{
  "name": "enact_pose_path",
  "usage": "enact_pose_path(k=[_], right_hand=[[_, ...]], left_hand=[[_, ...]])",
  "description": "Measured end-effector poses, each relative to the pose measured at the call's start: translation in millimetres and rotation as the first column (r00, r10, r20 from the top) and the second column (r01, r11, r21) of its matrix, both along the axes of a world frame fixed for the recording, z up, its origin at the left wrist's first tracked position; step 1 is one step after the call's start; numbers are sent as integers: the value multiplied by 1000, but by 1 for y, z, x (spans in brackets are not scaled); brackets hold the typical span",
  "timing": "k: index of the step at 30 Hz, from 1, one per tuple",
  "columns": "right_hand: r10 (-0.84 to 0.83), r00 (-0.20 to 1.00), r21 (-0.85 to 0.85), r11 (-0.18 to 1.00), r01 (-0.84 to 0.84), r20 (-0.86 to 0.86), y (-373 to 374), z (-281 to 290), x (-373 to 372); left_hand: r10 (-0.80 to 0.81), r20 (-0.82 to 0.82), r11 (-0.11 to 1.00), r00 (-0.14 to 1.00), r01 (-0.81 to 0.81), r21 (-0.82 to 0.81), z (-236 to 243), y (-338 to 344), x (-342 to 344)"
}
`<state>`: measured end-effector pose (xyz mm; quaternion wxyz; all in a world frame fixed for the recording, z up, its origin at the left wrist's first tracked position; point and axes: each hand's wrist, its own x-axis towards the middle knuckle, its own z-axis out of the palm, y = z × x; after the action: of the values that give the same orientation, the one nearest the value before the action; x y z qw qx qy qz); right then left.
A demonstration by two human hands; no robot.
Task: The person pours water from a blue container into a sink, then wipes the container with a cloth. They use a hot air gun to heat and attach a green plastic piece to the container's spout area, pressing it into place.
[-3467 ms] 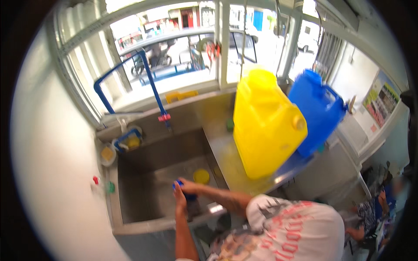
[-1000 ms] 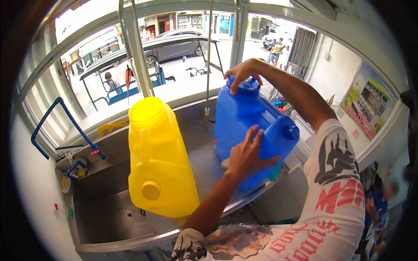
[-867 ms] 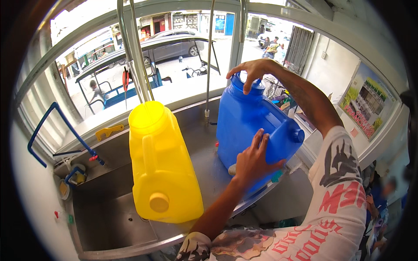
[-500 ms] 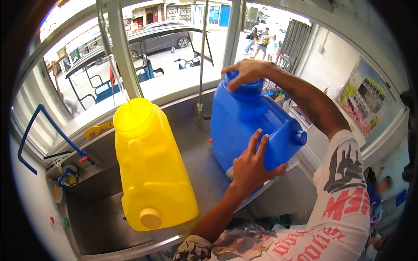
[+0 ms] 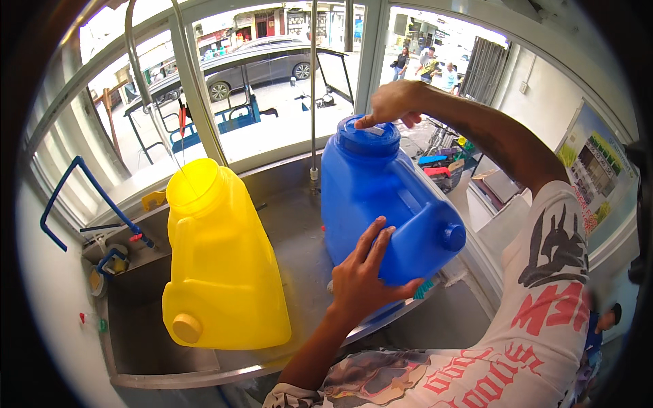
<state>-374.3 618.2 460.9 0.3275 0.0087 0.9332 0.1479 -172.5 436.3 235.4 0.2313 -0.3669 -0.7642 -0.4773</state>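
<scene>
A blue plastic water jug (image 5: 354, 197) stands on the steel counter, its wide round lid (image 5: 371, 136) seated on the neck. My right hand (image 5: 398, 105) has its fingers curled, with one digit pressing on top of that lid. Against the jug's near side, my left hand (image 5: 364, 279) lies with fingers spread. To the left stands a yellow jug (image 5: 224, 272) with an uncovered wide mouth and a small capped spout (image 5: 187, 328). A thin stream of water seems to run into its mouth from the metal pipe (image 5: 139, 61) above.
The steel sink basin (image 5: 146, 326) lies left of the yellow jug. A blue pipe (image 5: 88, 194) bends out at the far left. Behind the counter, an upright metal pipe (image 5: 313, 88) stands before the window, with a grey car (image 5: 265, 64) and people outside.
My right hand has gone from fingers spread over the lid to curled fingers with one digit pressing on it. My left hand stays on the blue jug's side. The whole view has shifted slightly.
</scene>
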Motion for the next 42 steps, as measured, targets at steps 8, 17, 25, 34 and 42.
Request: enact_pose_path(k=[8,17,25,34,42], right_hand=[[309,820,-83,916,-393,-482,-13,-29,21],[88,946,-123,984,-132,-313,-2,-15,1],[0,954,-250,965,-79,-298,-14,-21,4],[-75,972,-352,936,-9,-223,11,-21,6],[131,980,-175,972,-156,-148,-14,-5,2]], left_hand=[[18,-92,998,996,-24,-57,1,-2,-3],[15,-39,1000,999,-16,-20,0,-3,3],[46,-76,999,996,-46,9,0,-1,0],[37,-91,999,995,-35,16,-2,-2,-1],[20,-85,999,996,-18,31,-1,-3,-2]])
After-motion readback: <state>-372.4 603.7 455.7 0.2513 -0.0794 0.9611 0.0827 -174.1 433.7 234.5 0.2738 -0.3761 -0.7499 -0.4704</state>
